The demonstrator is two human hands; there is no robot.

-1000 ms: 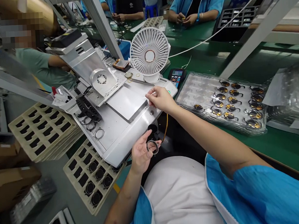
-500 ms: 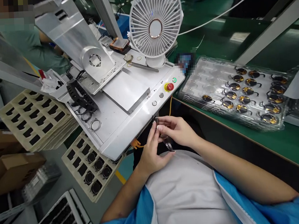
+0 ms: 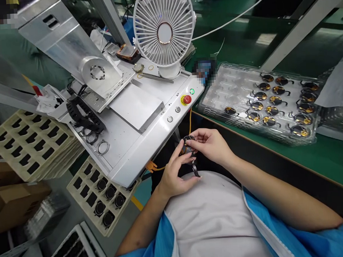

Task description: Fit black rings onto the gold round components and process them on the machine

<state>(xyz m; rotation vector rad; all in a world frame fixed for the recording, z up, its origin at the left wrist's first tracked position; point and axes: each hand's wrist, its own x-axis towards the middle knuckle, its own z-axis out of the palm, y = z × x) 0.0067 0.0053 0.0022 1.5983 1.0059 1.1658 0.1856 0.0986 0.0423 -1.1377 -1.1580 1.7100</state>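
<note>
In front of my lap, both hands hold a small round dark watch part (image 3: 189, 138) with hints of orange and metal beneath its rim. My left hand (image 3: 173, 177) has its fingertips against the part's left side. A black curved piece (image 3: 194, 168) hangs lower, between that hand's fingers and its thumb; whether it is joined to the round part I cannot tell. My right hand (image 3: 214, 144) pinches the part's right edge between thumb and fingers. Fingers hide much of the part's underside.
Left stands a white machine with a red stop button (image 3: 187, 99), a metal fixture (image 3: 99, 73) and a fan (image 3: 164, 33). A clear tray (image 3: 213, 97) at right holds several discs with orange flex cables. Beige trays (image 3: 72, 183) lie left; one carries several round watch bodies. A person sits far left.
The view has shifted, so the bench appears farther left. The round part has turned in my fingers, and its dark face now shows. My left fingers have spread a little around it.
</note>
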